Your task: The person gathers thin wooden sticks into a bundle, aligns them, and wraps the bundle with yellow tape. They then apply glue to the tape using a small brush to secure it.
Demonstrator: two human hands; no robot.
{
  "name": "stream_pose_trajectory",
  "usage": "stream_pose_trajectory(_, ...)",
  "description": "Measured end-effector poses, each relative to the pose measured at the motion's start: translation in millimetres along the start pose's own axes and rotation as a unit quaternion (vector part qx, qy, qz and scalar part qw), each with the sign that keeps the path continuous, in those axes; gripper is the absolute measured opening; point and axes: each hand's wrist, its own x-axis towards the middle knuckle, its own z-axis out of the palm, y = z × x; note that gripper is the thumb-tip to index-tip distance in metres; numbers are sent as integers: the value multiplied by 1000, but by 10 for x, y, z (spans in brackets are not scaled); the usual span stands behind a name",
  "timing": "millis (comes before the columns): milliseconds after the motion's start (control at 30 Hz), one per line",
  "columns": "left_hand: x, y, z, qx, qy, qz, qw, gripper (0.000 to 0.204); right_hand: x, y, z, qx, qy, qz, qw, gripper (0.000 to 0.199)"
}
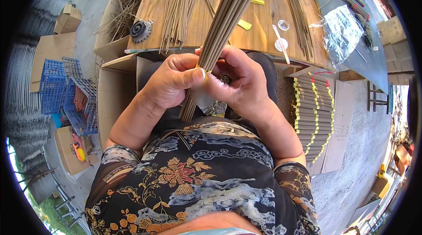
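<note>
A bundle of long brown incense sticks [233,8] slants up over the table edge, its lower ends near my lap. My left hand [173,78] is closed around it, the thumb pressing a narrow yellow strip [203,68] against the sticks. From the other side my right hand [241,81] grips the bundle at the same height with its fingers curled. How far the strip goes round is hidden by my fingers. A pale, blurred patch [202,96] shows just below the hands; I cannot tell what it is.
Loose incense sticks [182,8] lie on the wooden table [151,19], with yellow strips [244,24], a small white tub [281,44] and a flat stick [279,41]. Banded bundles [313,116] stand at right. Cardboard boxes [116,98] and blue crates [55,85] are at left.
</note>
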Motion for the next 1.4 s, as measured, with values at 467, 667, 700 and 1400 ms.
stream_pose_trajectory(467, 97, -16, 47, -45, 43, -3, 998, 25, 114, 160, -132, 65, 42, -53, 996, 27)
stream_pose_trajectory(667, 191, 49, -110, -23, 42, 60, 997, 33, -36, 226, -879, -143, 320, -15, 936, 28)
stream_pose_trajectory(700, 208, 68, -123, -22, 35, 68, 997, 33, -94, 325, -1105, -254, 346, 22, 903, 32)
stream_pose_trajectory(1400, 315, 79, -139, -123, 23, 119, 985, 22, -352, 24, -463, 82, 188, 84, 975, 15)
